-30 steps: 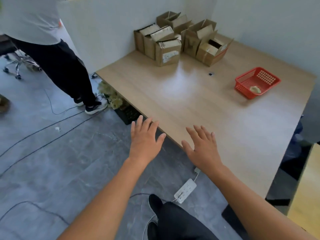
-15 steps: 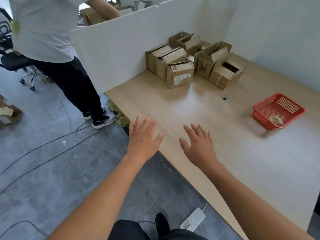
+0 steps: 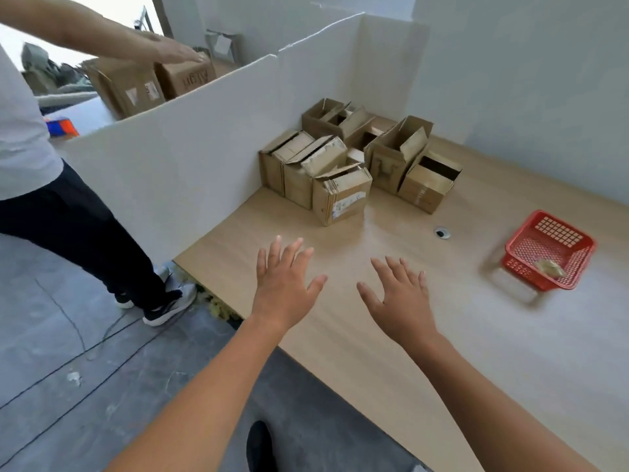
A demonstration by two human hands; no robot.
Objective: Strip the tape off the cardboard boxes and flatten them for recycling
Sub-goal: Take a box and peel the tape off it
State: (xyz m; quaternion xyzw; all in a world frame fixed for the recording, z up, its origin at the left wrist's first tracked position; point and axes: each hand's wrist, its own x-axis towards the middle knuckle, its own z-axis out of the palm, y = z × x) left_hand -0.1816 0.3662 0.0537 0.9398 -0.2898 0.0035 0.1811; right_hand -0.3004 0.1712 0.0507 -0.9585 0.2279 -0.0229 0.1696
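Little of the job looks done: the cluster of small brown cardboard boxes (image 3: 354, 161) stands upright in the far corner of the pale wood-grain counter (image 3: 425, 335), several with flaps open, none flattened. Both the left hand (image 3: 284, 284) and right hand (image 3: 398, 301) hover empty above the near counter, fingers spread, well short of the boxes. A red plastic mesh basket (image 3: 548, 248) with a pale scrap sits to the right. White partition panels (image 3: 204, 158) wall the counter; another person (image 3: 44, 165) stands on the grey floor (image 3: 68, 369).
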